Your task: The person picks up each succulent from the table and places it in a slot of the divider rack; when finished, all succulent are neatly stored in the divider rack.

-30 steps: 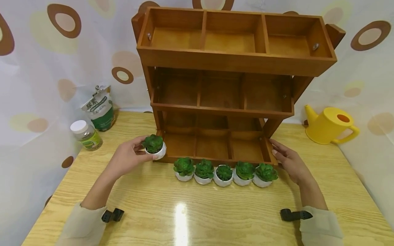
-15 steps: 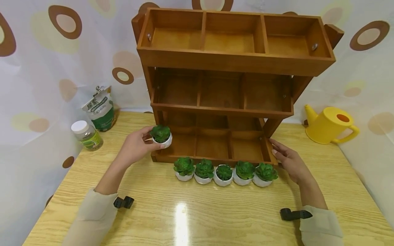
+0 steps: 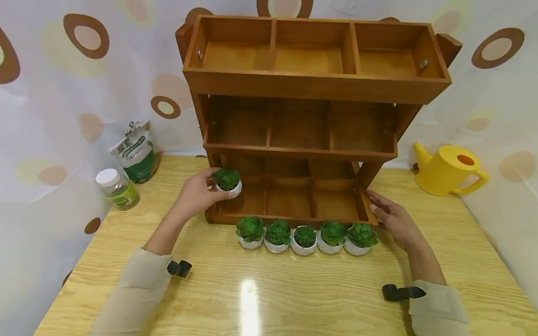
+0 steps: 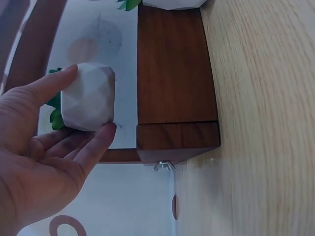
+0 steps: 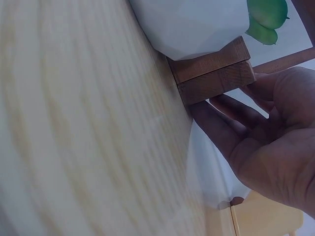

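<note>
Plant (image 3: pixel 227 179) at the shelf (image 3: pixel 294 88)'s lower left.
On screen, my left hand (image 3: pixel 199 193) pinches its white, faceted pot (image 4: pixel 89 98) under rosetted green leaves (image 3: pixel 226 176); my right hand (image 3: pixel 392 221), fingers (image 5: pixel 219 125) loose, touches the shelf's right end.

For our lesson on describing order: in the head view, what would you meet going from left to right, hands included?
White-lidded jar, green-and-white pouch, left hand, held potted plant, row of five potted plants, right hand, yellow watering can.
</note>
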`<action>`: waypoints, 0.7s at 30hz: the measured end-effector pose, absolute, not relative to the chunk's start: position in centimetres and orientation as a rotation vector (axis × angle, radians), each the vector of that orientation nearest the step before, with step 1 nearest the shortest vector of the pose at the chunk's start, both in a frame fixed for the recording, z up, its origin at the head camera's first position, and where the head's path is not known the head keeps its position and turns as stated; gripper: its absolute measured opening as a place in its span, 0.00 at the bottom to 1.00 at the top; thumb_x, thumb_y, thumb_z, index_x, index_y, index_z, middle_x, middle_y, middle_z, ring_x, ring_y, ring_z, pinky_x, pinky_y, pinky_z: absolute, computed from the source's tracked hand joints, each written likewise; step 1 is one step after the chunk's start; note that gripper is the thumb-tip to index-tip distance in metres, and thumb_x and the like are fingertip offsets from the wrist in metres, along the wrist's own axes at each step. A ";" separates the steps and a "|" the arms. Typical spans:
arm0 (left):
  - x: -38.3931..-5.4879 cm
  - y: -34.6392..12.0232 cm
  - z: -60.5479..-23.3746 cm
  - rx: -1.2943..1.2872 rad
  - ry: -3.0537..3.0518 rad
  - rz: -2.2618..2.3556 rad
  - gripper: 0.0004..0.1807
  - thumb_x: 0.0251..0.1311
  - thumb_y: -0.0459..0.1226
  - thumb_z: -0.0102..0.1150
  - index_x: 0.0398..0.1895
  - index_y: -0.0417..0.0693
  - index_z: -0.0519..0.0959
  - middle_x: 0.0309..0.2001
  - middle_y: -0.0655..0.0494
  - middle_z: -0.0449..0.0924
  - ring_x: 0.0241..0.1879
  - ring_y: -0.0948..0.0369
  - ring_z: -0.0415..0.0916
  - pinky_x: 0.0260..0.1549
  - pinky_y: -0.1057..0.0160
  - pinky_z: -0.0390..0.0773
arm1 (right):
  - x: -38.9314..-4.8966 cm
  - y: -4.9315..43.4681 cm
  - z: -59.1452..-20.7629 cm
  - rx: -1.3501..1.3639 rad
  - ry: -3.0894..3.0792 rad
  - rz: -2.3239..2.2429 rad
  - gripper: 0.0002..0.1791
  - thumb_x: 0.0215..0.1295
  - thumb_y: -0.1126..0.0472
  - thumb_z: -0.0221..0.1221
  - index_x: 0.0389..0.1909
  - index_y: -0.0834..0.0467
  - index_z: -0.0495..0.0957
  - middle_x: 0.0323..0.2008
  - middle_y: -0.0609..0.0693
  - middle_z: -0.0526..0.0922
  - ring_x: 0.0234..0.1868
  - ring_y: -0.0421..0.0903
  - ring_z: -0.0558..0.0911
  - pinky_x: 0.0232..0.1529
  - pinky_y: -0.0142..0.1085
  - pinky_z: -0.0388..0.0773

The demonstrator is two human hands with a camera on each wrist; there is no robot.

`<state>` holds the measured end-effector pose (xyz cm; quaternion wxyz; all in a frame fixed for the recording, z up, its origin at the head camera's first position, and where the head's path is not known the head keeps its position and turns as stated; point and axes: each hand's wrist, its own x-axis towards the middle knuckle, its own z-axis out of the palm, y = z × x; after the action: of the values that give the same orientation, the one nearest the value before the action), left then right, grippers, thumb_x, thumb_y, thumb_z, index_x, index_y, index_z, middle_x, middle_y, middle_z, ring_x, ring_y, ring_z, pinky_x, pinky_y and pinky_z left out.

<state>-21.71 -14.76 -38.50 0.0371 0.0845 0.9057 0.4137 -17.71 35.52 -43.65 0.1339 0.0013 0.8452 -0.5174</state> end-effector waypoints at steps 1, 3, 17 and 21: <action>-21.8 -14.6 -38.6 0.263 2.790 1.254 0.42 0.55 0.49 0.75 0.71 0.43 0.70 0.62 0.42 0.79 0.61 0.44 0.78 0.57 0.44 0.79 | -17.7 35.5 -43.6 0.003 2.451 -1.498 0.32 0.84 0.51 0.40 0.83 0.49 0.44 0.81 0.63 0.47 0.76 0.70 0.58 0.68 0.63 0.63; -22.1 -14.3 -38.7 0.275 2.806 1.226 0.42 0.55 0.49 0.75 0.70 0.42 0.71 0.60 0.42 0.80 0.57 0.45 0.79 0.55 0.45 0.80 | -17.7 35.5 -43.6 0.002 2.458 -1.493 0.32 0.84 0.50 0.40 0.83 0.49 0.44 0.81 0.63 0.48 0.76 0.69 0.60 0.68 0.61 0.66; -23.5 -12.6 -40.1 0.365 2.773 1.104 0.38 0.59 0.44 0.72 0.70 0.42 0.69 0.60 0.42 0.78 0.54 0.48 0.76 0.54 0.48 0.76 | -17.8 35.6 -43.8 -0.011 2.469 -1.501 0.33 0.84 0.50 0.41 0.82 0.50 0.45 0.80 0.64 0.49 0.75 0.68 0.62 0.66 0.56 0.71; -23.6 -12.3 -40.3 0.371 2.759 1.088 0.39 0.60 0.43 0.71 0.72 0.40 0.67 0.63 0.41 0.76 0.59 0.46 0.75 0.59 0.47 0.76 | -17.8 35.6 -43.9 -0.002 2.461 -1.513 0.33 0.83 0.51 0.41 0.82 0.50 0.44 0.80 0.64 0.48 0.76 0.70 0.58 0.68 0.63 0.63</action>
<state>-23.63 -12.28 -40.29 0.0764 0.1239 0.9203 0.3631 -17.78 35.60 -43.86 0.1259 -0.0006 0.8452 -0.5195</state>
